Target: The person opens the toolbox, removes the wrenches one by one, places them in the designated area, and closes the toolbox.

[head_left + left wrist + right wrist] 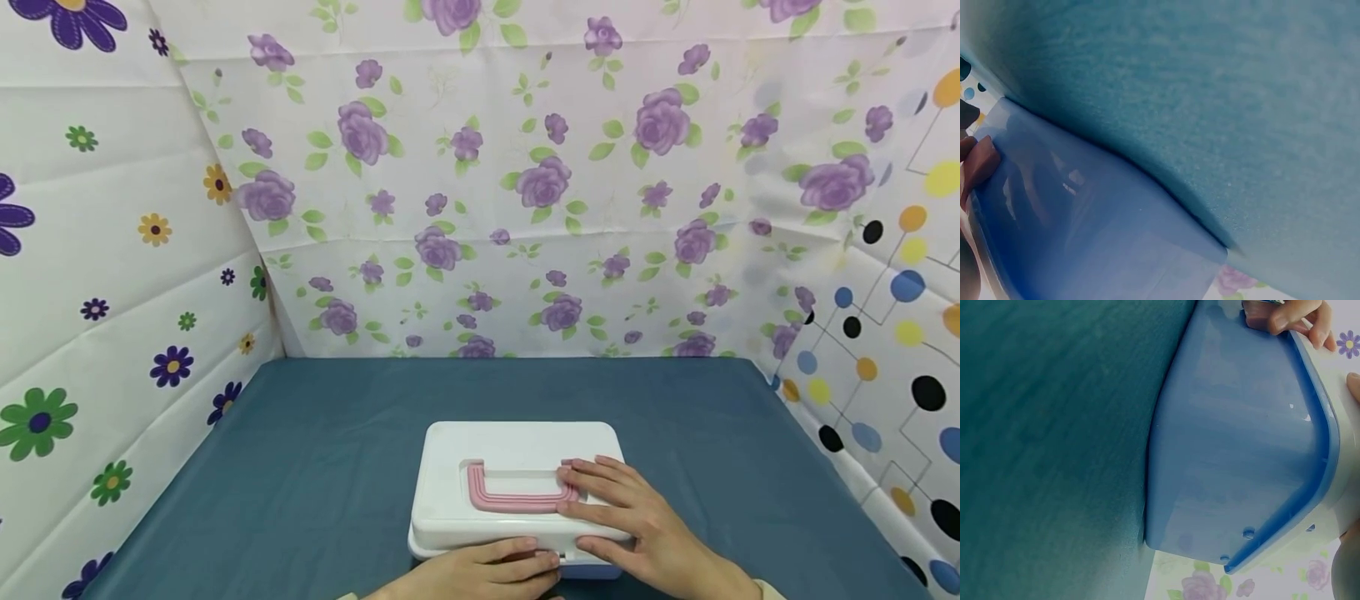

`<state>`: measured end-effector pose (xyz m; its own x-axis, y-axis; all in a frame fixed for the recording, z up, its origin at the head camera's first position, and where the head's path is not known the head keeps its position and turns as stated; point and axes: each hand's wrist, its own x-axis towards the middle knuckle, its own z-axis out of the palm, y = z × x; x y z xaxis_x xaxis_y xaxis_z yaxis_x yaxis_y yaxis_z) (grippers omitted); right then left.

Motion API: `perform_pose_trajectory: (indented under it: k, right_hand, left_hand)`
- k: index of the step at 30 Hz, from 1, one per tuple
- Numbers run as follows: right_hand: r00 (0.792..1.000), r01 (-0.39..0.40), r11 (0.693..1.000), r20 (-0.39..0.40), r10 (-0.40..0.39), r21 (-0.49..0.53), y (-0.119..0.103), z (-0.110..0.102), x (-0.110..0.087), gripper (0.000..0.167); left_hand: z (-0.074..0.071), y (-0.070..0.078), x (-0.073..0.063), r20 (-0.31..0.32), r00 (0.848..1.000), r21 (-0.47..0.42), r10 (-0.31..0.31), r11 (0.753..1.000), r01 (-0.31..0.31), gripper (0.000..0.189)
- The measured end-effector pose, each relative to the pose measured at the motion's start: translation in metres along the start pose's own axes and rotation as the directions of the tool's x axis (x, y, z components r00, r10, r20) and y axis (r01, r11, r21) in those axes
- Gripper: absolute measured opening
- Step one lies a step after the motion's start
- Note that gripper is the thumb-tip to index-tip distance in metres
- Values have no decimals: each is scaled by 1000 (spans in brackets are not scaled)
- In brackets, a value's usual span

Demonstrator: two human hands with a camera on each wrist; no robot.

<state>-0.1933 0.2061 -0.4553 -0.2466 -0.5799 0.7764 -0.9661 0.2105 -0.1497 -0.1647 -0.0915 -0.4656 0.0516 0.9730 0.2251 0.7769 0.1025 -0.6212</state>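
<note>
A storage box with a white lid (517,442) and a folded-down pink handle (517,502) stands near the table's front edge. Its translucent blue base (1229,437) fills much of both wrist views. My right hand (645,521) lies over the lid's right side, fingers extended and tips over the handle's right end, thumb lower at the lid's front edge. At the box's front, my left hand (487,573) pinches a pink latch (1261,315) that sticks out from the base. The same latch (982,164) shows at the left edge of the left wrist view. The box's inside is hidden.
A blue-green cloth (315,467) covers the table beneath the box. Patterned curtains enclose it: purple roses on the back curtain (495,183), daisies on the left curtain (112,267), coloured dots on the right curtain (885,350).
</note>
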Motion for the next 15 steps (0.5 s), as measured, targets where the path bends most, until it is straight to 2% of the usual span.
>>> perform_pose_trajectory:
  k: [11,15]
  right_hand:
    - [1000,14,1000,-13,-14,4,0,1,1,41]
    - [1000,16,1000,-19,-16,7,-1,1,2,41]
  left_hand:
    - [0,-1,4,14,1000,25,23,999,-23,41]
    - [-2,-3,7,19,999,-3,25,1000,-25,39]
